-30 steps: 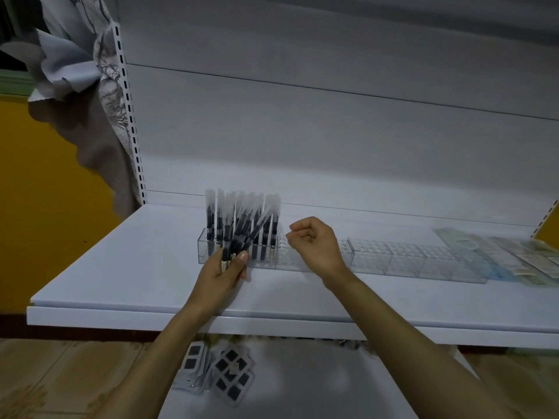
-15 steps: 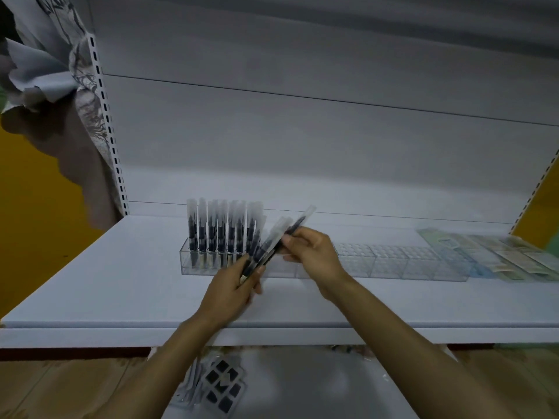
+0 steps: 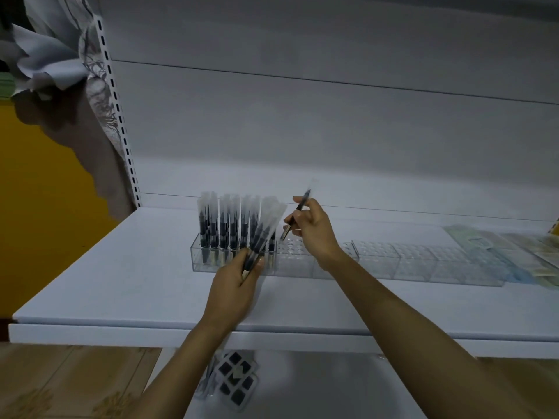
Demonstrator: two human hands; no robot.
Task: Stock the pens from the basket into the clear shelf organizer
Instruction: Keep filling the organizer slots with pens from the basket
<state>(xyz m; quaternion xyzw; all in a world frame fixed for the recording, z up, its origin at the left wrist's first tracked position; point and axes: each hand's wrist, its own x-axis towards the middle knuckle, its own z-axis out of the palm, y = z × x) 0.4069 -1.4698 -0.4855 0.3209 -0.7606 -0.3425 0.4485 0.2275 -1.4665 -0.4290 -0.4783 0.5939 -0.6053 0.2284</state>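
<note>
A long clear shelf organizer lies across the white shelf. Several wrapped dark pens stand upright in its left end. My left hand grips a small bundle of wrapped pens that fans up and to the right, in front of the filled section. My right hand pinches a single wrapped pen, tilted, with its lower tip just above the open holes to the right of the stocked pens. The basket is out of view.
Flat packets lie on the shelf at the far right, past the organizer. Packs with dark squares sit on a lower shelf beneath my arms. A perforated upright and hanging cloth border the left side.
My right hand has pulled one pen out of the bundle in my left hand and carried it up and right over the organizer's open holes. The left hand stays with the bundle.
</note>
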